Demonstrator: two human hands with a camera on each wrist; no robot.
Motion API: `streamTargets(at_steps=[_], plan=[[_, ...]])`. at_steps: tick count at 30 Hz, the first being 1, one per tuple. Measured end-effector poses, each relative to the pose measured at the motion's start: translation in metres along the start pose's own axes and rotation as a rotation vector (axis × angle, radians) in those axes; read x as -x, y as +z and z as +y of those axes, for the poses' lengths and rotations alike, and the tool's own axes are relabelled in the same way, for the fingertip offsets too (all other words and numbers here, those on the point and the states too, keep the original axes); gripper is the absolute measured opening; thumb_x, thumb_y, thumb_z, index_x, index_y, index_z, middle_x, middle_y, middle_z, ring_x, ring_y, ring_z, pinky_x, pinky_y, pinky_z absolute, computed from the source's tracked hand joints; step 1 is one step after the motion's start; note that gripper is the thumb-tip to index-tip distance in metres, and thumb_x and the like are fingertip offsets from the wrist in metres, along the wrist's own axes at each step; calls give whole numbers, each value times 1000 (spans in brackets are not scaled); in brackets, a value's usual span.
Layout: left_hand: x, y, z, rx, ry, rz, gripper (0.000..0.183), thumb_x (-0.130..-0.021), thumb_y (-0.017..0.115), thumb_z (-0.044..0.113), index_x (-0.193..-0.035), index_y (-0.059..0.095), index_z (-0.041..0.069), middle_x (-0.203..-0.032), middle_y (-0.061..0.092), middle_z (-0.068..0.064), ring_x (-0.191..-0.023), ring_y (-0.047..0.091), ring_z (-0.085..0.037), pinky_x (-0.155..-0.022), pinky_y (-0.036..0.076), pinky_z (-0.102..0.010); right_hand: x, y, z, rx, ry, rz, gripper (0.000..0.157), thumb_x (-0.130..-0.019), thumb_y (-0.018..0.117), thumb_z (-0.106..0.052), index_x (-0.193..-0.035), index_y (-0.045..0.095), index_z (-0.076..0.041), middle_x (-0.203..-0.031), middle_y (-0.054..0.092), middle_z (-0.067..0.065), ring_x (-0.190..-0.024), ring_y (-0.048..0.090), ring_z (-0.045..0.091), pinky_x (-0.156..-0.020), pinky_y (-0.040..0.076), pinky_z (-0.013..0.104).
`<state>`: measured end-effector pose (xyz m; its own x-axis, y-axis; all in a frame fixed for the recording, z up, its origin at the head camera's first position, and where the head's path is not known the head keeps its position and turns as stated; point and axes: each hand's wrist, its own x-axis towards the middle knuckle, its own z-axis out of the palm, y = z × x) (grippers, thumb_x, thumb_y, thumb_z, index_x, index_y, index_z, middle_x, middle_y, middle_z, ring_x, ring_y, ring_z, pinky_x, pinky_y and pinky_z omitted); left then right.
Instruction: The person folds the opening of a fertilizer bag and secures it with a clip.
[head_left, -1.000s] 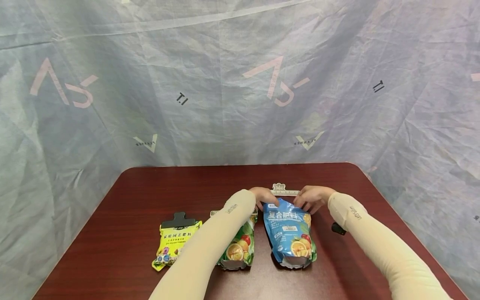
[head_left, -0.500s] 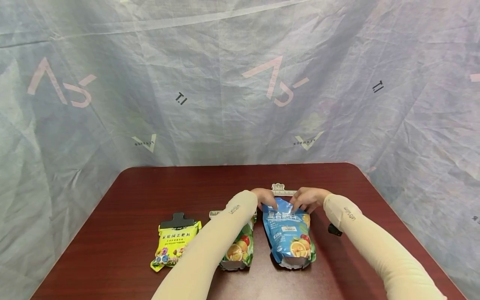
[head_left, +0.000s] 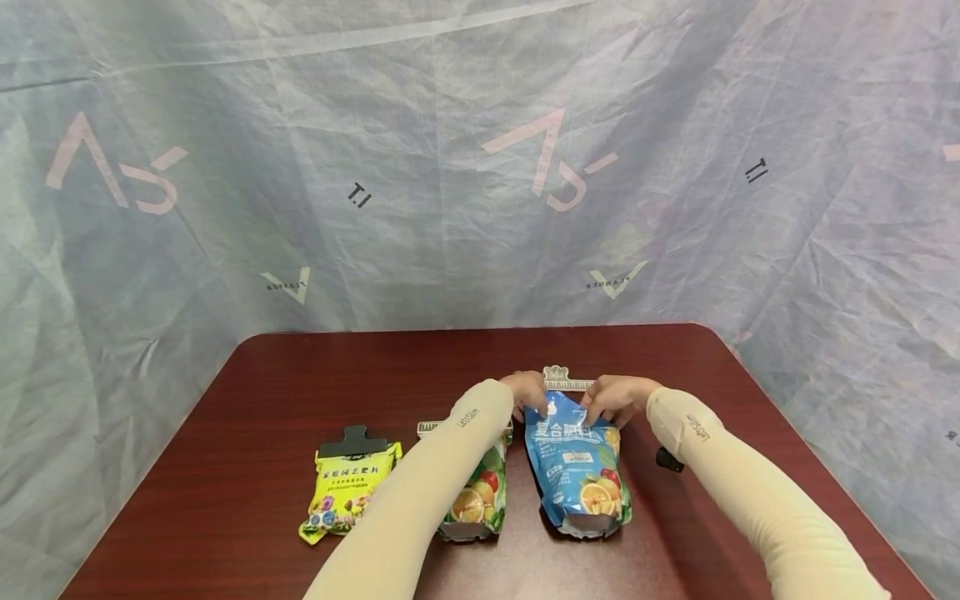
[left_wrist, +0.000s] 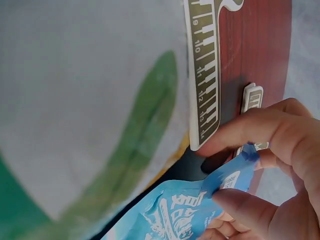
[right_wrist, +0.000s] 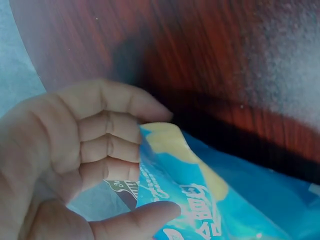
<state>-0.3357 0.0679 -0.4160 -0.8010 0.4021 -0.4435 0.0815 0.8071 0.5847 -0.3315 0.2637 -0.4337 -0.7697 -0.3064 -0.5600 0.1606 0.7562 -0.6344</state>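
Observation:
A blue pouch [head_left: 577, 467] with Chinese lettering and printed fruit stands on the table between my hands. My left hand [head_left: 529, 395] pinches its upper left corner; in the left wrist view the thumb [left_wrist: 245, 205] presses the printed front and fingers reach behind. At the upper right corner, my right hand [head_left: 618, 396] holds the pouch's edge, thumb [right_wrist: 137, 220] in front and the other fingers behind, as the right wrist view shows. Just beyond the pouch lies a pale bag clip [head_left: 557, 379] with a piano-key pattern, partly hidden by the hands.
Left of the pouch is a green fruit-printed bag [head_left: 480, 497] topped by a similar clip [left_wrist: 204, 75], partly behind my left sleeve. Farther left lies a yellow bag [head_left: 348, 483] with a black clip [head_left: 356, 442]. A small black object [head_left: 670, 459] sits by the right sleeve.
My right hand has shifted slightly left along the pouch's top. The top creased, covering some lettering half a second ago, and has since straightened. The other bags stay in place.

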Motion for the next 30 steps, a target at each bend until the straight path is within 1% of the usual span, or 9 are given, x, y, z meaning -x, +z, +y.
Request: streamTargets(at_steps=[3,9,13,17,22,30], plan=[[1,0,1,39,-2,0,51,-83,67,8,-131,49,8,-127,49,-12,-94,57,-28,-64,54,-36,0,-1,0,-19,2,-14,31,-79,70,-13,-107,61,-3,-92,65,9,-81,63,25,-67,52,43],[2,1,2,141,-6,-6,56,-85,63,4,-137,41,8,-133,46,-8,-107,53,-33,-60,54,-37,4,-4,0,-74,-10,-40,28,-80,68,-8,-107,59,-1,-92,65,11,-80,63,26,-67,52,43],[5,0,2,159,20,-14,55,-86,61,0,-137,41,7,-134,46,-9,-106,55,-34,-62,54,-38,4,-4,1,-93,-27,-45,25,-80,66,-4,-104,59,-1,-91,65,11,-78,63,25,-67,52,42],[6,-4,0,166,41,-51,56,-88,56,-3,-139,38,8,-136,43,-12,-111,52,-37,-65,54,-38,2,-5,5,-102,-39,-39,24,-78,66,-1,-101,60,-1,-90,65,10,-77,63,24,-65,51,40],[3,-5,-1,155,42,-83,56,-90,50,-4,-142,34,9,-142,36,-10,-117,46,-39,-66,54,-37,-1,-6,8,-108,-58,-38,23,-76,67,1,-98,59,-1,-86,64,9,-72,60,21,-61,50,37],[3,-8,-4,173,51,-103,55,-91,49,-5,-142,33,8,-142,35,-12,-115,49,-38,-65,54,-36,-2,-5,7,-146,-101,-64,20,-76,65,5,-95,58,2,-84,61,11,-73,59,22,-62,50,36]])
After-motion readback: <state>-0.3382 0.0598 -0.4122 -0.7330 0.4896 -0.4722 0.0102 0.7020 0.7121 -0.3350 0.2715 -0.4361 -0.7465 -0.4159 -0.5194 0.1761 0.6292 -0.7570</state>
